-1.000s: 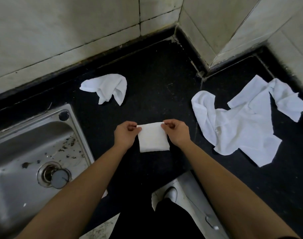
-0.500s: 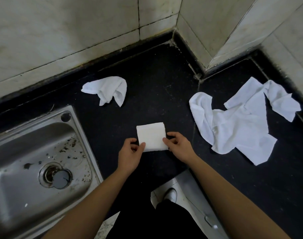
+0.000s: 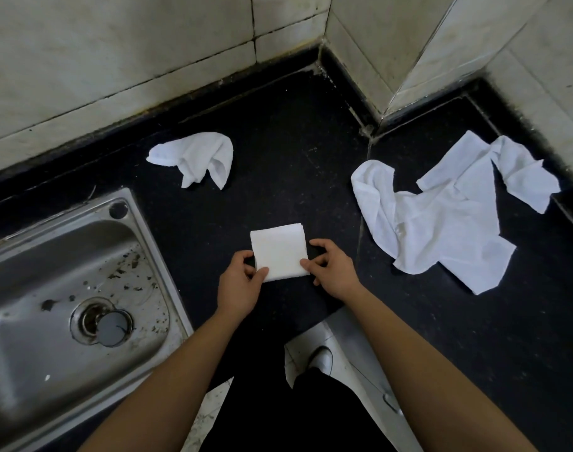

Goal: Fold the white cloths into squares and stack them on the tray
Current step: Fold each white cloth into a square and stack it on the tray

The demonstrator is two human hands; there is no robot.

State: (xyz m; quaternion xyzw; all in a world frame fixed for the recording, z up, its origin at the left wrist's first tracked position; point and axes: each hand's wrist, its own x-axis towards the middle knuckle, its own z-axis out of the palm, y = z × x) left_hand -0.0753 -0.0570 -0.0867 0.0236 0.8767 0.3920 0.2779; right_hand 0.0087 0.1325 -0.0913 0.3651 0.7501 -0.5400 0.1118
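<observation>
Folded cloth (image 3: 280, 251) is lying on the black counter (image 3: 278, 151), left hand (image 3: 241, 282) and right hand (image 3: 332, 272) pinching its near corners. Uneven lifting is risking its layers slipping open; no tray is showing.

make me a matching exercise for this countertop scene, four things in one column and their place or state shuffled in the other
Things:
1. small folded white cloth square
2. small crumpled white cloth
3. large spread-out white cloth pile
4. stainless steel sink

Places or states:
A. rumpled, at the right near the wall corner
B. set into the black counter at the left
C. pinched at its near corners by the left hand and right hand
D. bunched up alone near the back wall

Pairs: 1-C, 2-D, 3-A, 4-B
</observation>
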